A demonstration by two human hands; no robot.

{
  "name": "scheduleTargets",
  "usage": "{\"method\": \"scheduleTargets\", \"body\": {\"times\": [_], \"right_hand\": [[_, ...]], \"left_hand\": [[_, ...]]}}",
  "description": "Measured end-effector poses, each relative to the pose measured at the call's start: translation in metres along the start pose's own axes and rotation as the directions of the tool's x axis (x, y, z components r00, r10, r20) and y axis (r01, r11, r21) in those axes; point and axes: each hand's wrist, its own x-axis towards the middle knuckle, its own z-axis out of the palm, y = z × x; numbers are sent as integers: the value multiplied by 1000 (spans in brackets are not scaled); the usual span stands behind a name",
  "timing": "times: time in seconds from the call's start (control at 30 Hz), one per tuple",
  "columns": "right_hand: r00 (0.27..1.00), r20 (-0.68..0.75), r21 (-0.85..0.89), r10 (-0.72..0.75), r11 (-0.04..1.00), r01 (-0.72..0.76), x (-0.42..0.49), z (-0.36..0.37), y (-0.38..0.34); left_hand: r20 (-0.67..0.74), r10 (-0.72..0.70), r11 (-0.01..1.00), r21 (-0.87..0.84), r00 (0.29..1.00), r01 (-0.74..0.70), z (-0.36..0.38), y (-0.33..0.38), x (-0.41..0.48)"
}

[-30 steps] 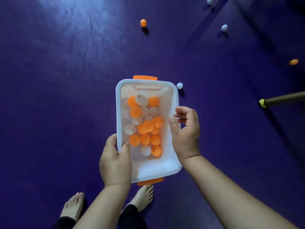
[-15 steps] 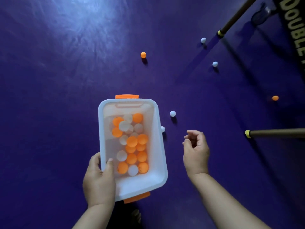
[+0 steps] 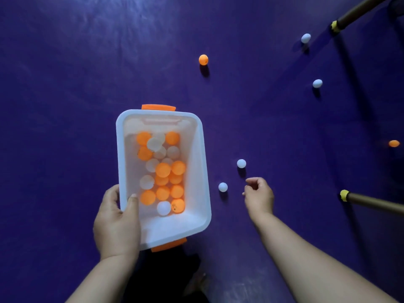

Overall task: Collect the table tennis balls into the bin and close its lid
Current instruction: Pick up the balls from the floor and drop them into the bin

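My left hand (image 3: pixel 117 224) grips the near left rim of a white bin (image 3: pixel 200 162) with orange handles, thumb inside. Several orange and white balls lie in the bin, with no lid on it. My right hand (image 3: pixel 259 196) hovers low over the purple floor, fingers loosely curled and empty. A white ball (image 3: pixel 223 187) lies just left of its fingers, another white ball (image 3: pixel 241 163) just beyond them. Farther off lie an orange ball (image 3: pixel 203 59), two white balls (image 3: pixel 305 38) (image 3: pixel 317 83) and an orange ball (image 3: pixel 394 143) at the right edge.
Two brown table legs with yellow feet stand on the right, one at the top corner (image 3: pixel 335 27) and one lower (image 3: pixel 345 195). My dark trousers and a foot (image 3: pixel 196 281) show below the bin. No lid is in view.
My right hand has left the bin's right rim and dropped to the floor beside the two near white balls. The view has shifted, bringing more of the floor on the right into sight.
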Motion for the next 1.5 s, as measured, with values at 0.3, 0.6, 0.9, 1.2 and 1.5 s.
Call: {"method": "scheduleTargets", "body": {"times": [0.3,0.6,0.9,1.2,1.5], "right_hand": [[975,114,-202,190,965,-165,70,48,32],[944,294,-482,147,876,13,133,103,84],[929,346,-438,134,899,33,164,125,104],[999,-14,-329,44,943,-46,205,79,78],[985,172,-483,-26,869,107,230,81,55]], "left_hand": [[-28,24,1000,-3,999,-24,61,8,45],[-123,-29,999,-24,992,26,149,-29,65],[-165,-34,998,-55,986,25,198,-42,77],[-167,-34,997,-72,985,22,206,-27,74],[-143,-22,998,-64,989,13,200,-30,77]]}}
